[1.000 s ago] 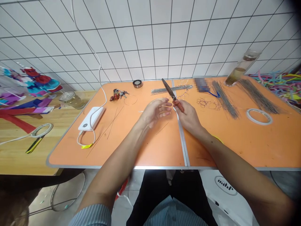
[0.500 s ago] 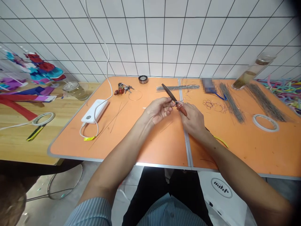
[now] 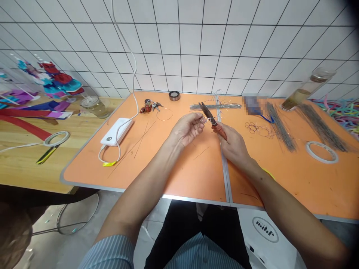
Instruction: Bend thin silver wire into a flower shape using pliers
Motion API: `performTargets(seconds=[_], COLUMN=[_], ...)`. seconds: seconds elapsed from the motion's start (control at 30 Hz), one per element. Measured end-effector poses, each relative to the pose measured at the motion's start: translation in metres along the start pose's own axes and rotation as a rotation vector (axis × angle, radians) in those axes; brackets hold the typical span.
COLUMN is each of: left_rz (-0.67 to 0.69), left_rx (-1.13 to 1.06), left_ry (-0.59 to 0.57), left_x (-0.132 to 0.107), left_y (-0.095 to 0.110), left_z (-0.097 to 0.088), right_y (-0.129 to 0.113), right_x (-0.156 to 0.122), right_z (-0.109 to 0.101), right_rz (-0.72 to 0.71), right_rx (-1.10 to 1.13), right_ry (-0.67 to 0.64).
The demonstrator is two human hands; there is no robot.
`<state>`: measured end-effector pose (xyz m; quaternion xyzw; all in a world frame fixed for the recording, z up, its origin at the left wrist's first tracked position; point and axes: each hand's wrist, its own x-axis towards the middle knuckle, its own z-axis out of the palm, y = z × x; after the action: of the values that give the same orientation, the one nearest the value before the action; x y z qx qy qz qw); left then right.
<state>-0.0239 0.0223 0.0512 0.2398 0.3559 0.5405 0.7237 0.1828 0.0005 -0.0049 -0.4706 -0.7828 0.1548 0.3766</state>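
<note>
Here the hands meet over the middle of the orange bench (image 3: pixel 168 168). The right hand (image 3: pixel 234 141) is closed around the red handles of the pliers (image 3: pixel 215 122), whose dark tips point up and away. The left hand (image 3: pixel 186 130) pinches a thin looped wire (image 3: pixel 206 120) right at the pliers. A power bank (image 3: pixel 116 131) lies well to the left, and keys (image 3: pixel 150 105) lie farther back.

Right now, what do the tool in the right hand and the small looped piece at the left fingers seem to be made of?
The tool: dark, dull metal nose, likely steel; its grip is smooth red-brown, probably a plastic coating. The looped piece: thin bare wire, silvery with small glints, so probably metal; which metal I cannot tell.
</note>
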Motion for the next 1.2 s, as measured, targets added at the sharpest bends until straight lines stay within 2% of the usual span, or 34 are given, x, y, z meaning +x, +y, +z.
performTargets(seconds=[0.27, 0.43, 0.63, 0.83, 0.93, 1.07, 1.2], left_rz=[0.071, 0.138, 0.147, 0.301, 0.385, 0.452, 0.491], left_rx=[0.028, 0.097, 0.107, 0.114, 0.158, 0.257, 0.342], left_ry=[0.025, 0.011, 0.036, 0.086, 0.105, 0.123, 0.146], left_x=[0.002, 0.007, 0.005, 0.01, 0.012, 0.009, 0.005], left_y=[0.012, 0.013, 0.018, 0.027, 0.029, 0.028, 0.023], left_z=[-0.009, -0.016, -0.015, -0.026, -0.031, -0.029, -0.021], right_y=[0.011, 0.009, 0.007, 0.01, 0.008, -0.002, -0.011], right_x=[0.003, 0.003, 0.003, 0.006, 0.007, 0.005, 0.002], right_z=[0.0, -0.003, -0.005, -0.007, -0.011, -0.02, -0.023], right_rz=[-0.03, -0.008, 0.018, 0.162, 0.246, 0.188, 0.095], right_rx=[-0.15, -0.218, -0.261, -0.197, -0.152, -0.256, -0.376], right_ry=[-0.009, -0.019, -0.024, -0.062, 0.008, 0.126, 0.122])
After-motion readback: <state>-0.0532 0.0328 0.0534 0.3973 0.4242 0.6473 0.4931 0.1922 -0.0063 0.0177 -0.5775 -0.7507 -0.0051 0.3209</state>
